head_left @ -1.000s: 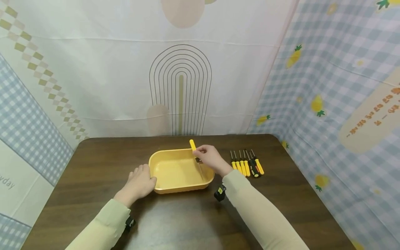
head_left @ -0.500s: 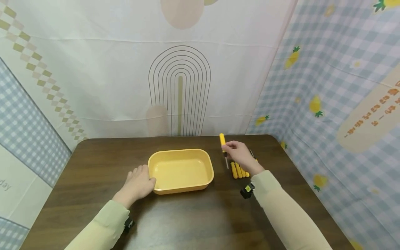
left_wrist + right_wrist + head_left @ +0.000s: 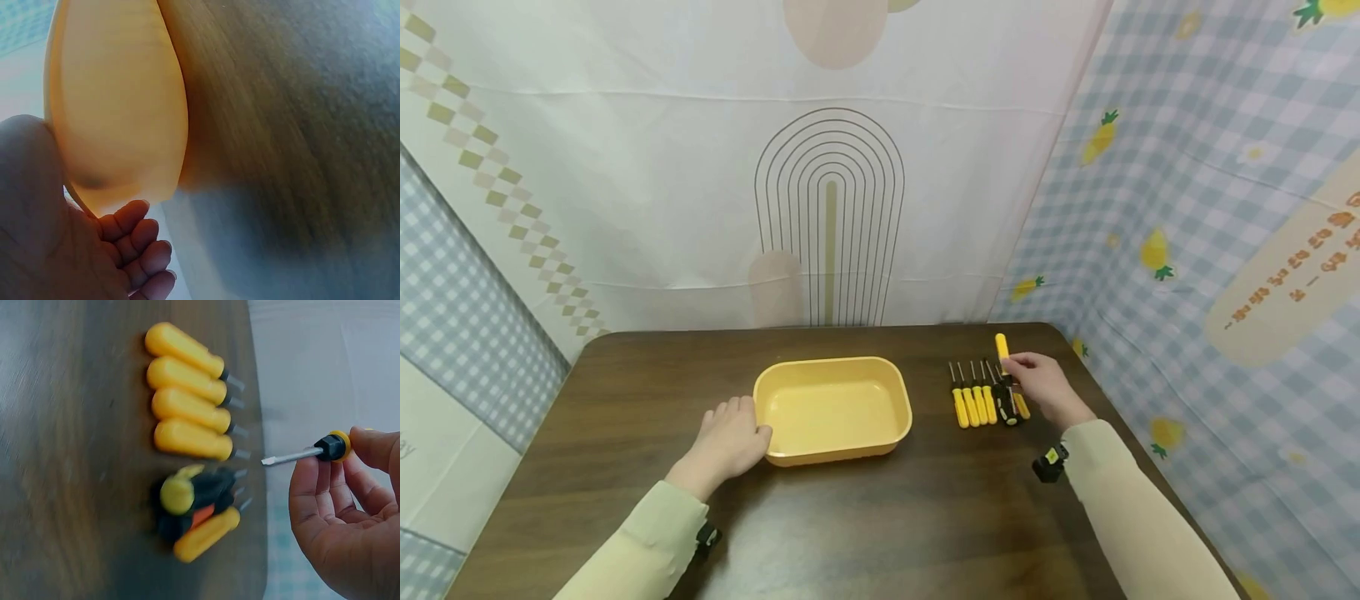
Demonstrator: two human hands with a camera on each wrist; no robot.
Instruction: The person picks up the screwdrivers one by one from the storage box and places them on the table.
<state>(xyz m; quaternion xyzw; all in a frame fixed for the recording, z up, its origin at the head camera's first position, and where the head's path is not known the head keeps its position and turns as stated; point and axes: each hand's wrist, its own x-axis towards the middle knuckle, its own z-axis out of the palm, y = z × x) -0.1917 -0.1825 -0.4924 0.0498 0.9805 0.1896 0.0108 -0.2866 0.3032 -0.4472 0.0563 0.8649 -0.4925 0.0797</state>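
In the head view, my left hand (image 3: 727, 437) holds the left end of a yellow plastic tray (image 3: 831, 450). In the left wrist view, the thumb lies at the rim of the tray (image 3: 125, 94) and the fingers (image 3: 153, 256) curl by its outer side. My right hand (image 3: 1043, 386) pinches a yellow-handled screwdriver (image 3: 1002, 346), handle up and tip down, above the row of tools. The right wrist view shows its flat tip and black collar (image 3: 331, 447); most of the handle is hidden there. Beneath lie several yellow screwdrivers (image 3: 972, 407) and a black-handled screwdriver (image 3: 1004, 404).
Everything rests on a dark wooden table (image 3: 850, 533). A white printed curtain (image 3: 685, 208) hangs behind its back edge, and a checked curtain (image 3: 1157, 333) stands along the right side.
The right hand has moved right with the screwdriver, from over the tray's right end to above the row of screwdrivers. The left hand and the tray have stayed in place.
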